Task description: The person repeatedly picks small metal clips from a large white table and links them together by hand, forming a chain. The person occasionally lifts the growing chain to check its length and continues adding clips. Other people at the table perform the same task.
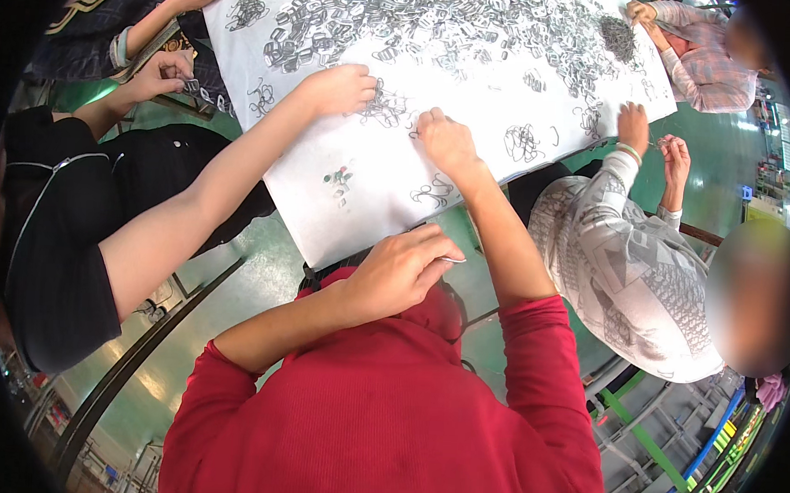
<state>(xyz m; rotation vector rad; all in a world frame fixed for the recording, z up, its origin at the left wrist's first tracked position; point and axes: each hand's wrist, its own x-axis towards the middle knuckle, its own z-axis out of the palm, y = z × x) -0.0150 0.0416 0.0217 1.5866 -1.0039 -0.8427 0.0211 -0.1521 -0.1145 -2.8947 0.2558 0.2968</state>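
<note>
My left hand [403, 269] is raised in front of my chest, just off the table's near edge. Its fingers pinch a small flat metal piece [452, 260], of which only a pale edge shows. Out over the white tabletop [317, 221], my right hand [446, 141] reaches down with fingers curled together. Dark bent wire shows at its fingertips, next to a loose pile of wire pieces [385, 105]; whether it grips one is hidden. Closer to me lies a smaller group of bent wires [433, 192].
Many small metal buckles [405, 27] cover the far tabletop. Small coloured bits [338, 181] and another wire pile [523, 144] lie nearer. A co-worker's bare arm [240, 165] reaches in from the left. Another co-worker's hands [634, 129] work at the right edge; others sit farther away.
</note>
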